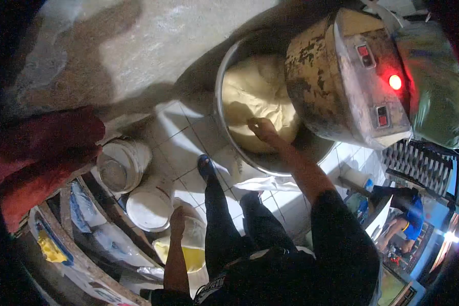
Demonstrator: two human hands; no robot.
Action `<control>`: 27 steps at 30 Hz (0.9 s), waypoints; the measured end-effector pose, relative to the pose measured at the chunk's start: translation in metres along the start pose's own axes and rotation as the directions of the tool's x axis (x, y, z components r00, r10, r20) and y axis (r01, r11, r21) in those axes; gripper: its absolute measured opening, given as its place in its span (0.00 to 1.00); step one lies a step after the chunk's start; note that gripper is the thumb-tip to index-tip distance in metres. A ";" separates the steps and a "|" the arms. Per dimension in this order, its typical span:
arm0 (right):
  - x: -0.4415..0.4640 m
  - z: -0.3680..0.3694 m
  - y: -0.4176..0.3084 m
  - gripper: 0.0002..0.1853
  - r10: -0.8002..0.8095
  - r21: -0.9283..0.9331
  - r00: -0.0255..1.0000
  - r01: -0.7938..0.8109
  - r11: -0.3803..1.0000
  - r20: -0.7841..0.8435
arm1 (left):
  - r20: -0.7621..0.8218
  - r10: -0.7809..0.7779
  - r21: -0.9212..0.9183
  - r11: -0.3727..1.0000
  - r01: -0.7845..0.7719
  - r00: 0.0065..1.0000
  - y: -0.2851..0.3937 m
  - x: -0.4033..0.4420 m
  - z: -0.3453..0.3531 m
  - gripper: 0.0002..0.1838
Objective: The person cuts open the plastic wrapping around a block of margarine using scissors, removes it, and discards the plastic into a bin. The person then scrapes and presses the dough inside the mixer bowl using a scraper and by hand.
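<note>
A big round metal mixing bowl holds a large pale mass of dough. Over the dough is my right hand, its fingers curled in a pinch; whatever sits between them is too small to make out. My left hand is closed at the edge of a whitish tub with yellow stuff inside. That hand's fingers are partly hidden, and the tub is beside my left leg.
A worn mixer head with a lit red lamp overhangs the bowl's right side. White buckets stand at the left near a wooden rack with plastic bags. Another person is bent over at the far right. Pale tiles cover the floor.
</note>
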State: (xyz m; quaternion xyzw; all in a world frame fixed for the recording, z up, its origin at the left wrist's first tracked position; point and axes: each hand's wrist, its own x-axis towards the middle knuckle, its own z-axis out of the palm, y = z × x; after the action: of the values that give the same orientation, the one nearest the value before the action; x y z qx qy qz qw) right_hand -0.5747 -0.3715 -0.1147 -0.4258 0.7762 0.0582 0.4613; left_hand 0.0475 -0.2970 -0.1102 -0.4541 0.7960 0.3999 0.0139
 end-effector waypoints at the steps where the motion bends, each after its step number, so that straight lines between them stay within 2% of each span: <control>1: -0.048 -0.015 -0.014 0.27 -0.084 0.680 0.990 0.138 0.720 -0.112 | 0.062 -0.255 -0.424 0.868 0.257 0.965 0.010 -0.002 -0.005 0.24; 2: -0.090 -0.041 -0.032 0.28 -0.070 0.967 0.966 0.251 0.037 -0.248 | 0.229 -0.441 -0.735 0.506 0.451 0.868 0.017 -0.005 -0.004 0.23; 3: -0.108 -0.066 -0.043 0.29 0.128 0.971 0.968 0.197 0.136 -0.214 | 0.213 -0.438 -0.835 0.383 0.395 0.873 0.003 -0.014 0.010 0.23; 4: -0.126 -0.091 -0.054 0.31 0.321 0.972 0.931 0.108 0.207 -0.172 | 0.214 -0.438 -0.838 0.377 0.395 0.873 0.000 -0.011 0.011 0.23; 5: -0.126 -0.095 -0.047 0.29 0.405 0.970 0.893 0.115 0.215 -0.195 | 0.170 -0.349 -0.531 0.755 0.384 0.921 -0.003 -0.009 0.012 0.22; 6: -0.110 -0.093 -0.029 0.27 0.405 0.963 0.876 0.205 0.177 -0.262 | 0.174 -0.243 -0.102 0.959 0.263 0.954 -0.005 -0.006 0.014 0.22; 7: -0.091 -0.086 -0.008 0.25 0.395 0.946 0.860 0.299 0.123 -0.324 | 0.172 -0.249 -0.101 0.958 0.269 0.953 -0.005 -0.002 0.020 0.22; 8: -0.069 -0.077 0.013 0.23 0.370 0.921 0.848 0.384 0.066 -0.380 | 0.219 -0.315 -0.464 0.799 0.382 0.924 -0.006 -0.002 0.026 0.21; 9: -0.049 -0.069 0.030 0.21 0.345 0.895 0.838 0.447 0.013 -0.423 | 0.284 -0.357 -0.744 0.504 0.439 0.890 -0.006 -0.003 0.031 0.20; 10: -0.034 -0.061 0.044 0.20 0.322 0.869 0.829 0.494 -0.037 -0.458 | 0.284 -0.367 -0.740 0.504 0.446 0.886 0.000 0.000 0.028 0.20; 12: -0.008 -0.052 0.057 0.17 0.270 0.824 0.810 0.559 -0.089 -0.520 | 0.211 -0.248 -0.471 0.822 0.321 0.946 0.013 0.004 0.023 0.19; 13: -0.001 -0.048 0.061 0.16 0.235 0.801 0.797 0.590 -0.103 -0.556 | 0.223 -0.254 -0.467 0.820 0.332 0.941 0.012 0.007 0.028 0.19; 14: 0.002 -0.042 0.067 0.16 0.193 0.782 0.783 0.615 -0.102 -0.591 | 0.216 -0.249 -0.458 0.828 0.323 0.944 0.012 0.009 0.034 0.20; 15: -0.011 -0.051 0.038 0.16 0.005 0.627 0.628 0.778 -0.039 -0.778 | 0.204 -0.240 -0.451 0.837 0.308 0.949 0.010 0.011 0.040 0.21; 16: -0.007 -0.057 0.032 0.17 0.119 0.729 0.721 0.684 0.040 -0.683 | 0.206 -0.235 -0.452 0.838 0.305 0.950 0.019 0.022 0.037 0.21; 18: 0.001 -0.068 0.023 0.20 0.336 0.902 0.839 0.419 0.101 -0.427 | 0.263 -0.259 -0.258 0.909 0.327 0.929 0.057 0.040 0.013 0.18; 19: 0.021 -0.050 0.044 0.22 0.231 0.857 0.836 0.515 -0.015 -0.498 | 0.264 -0.264 -0.252 0.909 0.331 0.927 0.070 0.047 0.003 0.18; 20: 0.033 -0.037 0.059 0.22 0.200 0.849 0.840 0.525 -0.064 -0.504 | 0.294 -0.349 -0.337 0.833 0.438 0.890 0.082 0.053 -0.005 0.18; 21: 0.045 -0.023 0.072 0.22 0.183 0.848 0.843 0.525 -0.074 -0.506 | 0.327 -0.425 -0.417 0.737 0.532 0.844 0.087 0.058 -0.008 0.18; 22: 0.058 -0.009 0.085 0.22 0.163 0.844 0.844 0.529 -0.091 -0.511 | 0.321 -0.429 -0.414 0.738 0.533 0.844 0.083 0.063 -0.006 0.18; 24: 0.095 0.026 0.125 0.22 0.123 0.842 0.844 0.533 -0.078 -0.523 | 0.304 -0.437 -0.190 0.843 0.503 0.846 0.071 0.057 0.001 0.17; 25: 0.124 0.049 0.157 0.22 0.093 0.839 0.838 0.543 -0.034 -0.538 | 0.308 -0.440 -0.180 0.843 0.506 0.843 0.070 0.053 0.000 0.17; 26: 0.177 0.087 0.213 0.23 0.028 0.811 0.812 0.581 0.071 -0.583 | 0.315 -0.407 -0.336 0.797 0.502 0.857 0.071 0.053 0.000 0.17; 27: 0.191 0.090 0.219 0.19 -0.063 0.550 0.706 0.600 0.581 -0.705 | 0.306 -0.374 -0.489 0.728 0.481 0.876 0.070 0.054 0.001 0.17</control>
State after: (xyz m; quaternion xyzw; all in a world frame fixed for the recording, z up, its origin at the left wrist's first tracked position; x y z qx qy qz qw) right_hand -0.7114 -0.3056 -0.3782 -0.3367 0.7311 -0.5029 0.3150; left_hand -0.0364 -0.3161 -0.0883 -0.5707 0.5148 0.6379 0.0491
